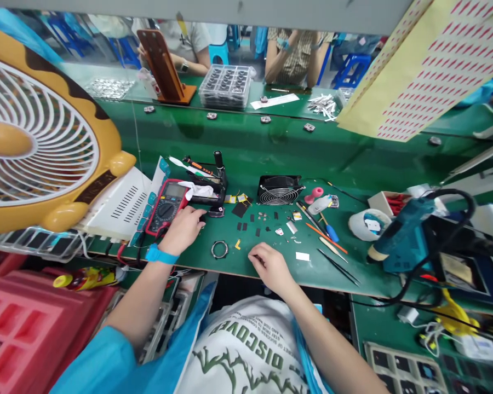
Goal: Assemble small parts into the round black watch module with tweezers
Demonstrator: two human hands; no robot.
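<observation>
My left hand (188,227) rests on the green bench with its fingers apart and nothing visible in them. Beside its fingertips lies a small dark device part (216,212), with a slight gap between. My right hand (269,265) is over the front edge, fingers loosely bent, with nothing seen in its grasp. A round black watch-case ring (219,249) and a small yellow L-shaped piece (238,244) lie between my hands. Beyond them are several small black pieces (258,232), a dark square sheet (241,209) and a white label (302,256).
A red multimeter (167,207) and a large fan (33,142) stand on the left. A small black fan (280,189) is at the back. Black tweezers (338,266), a blue-handled tool (331,232), a white tub (368,224) and a teal heat gun (406,235) are rightward. Co-workers sit opposite.
</observation>
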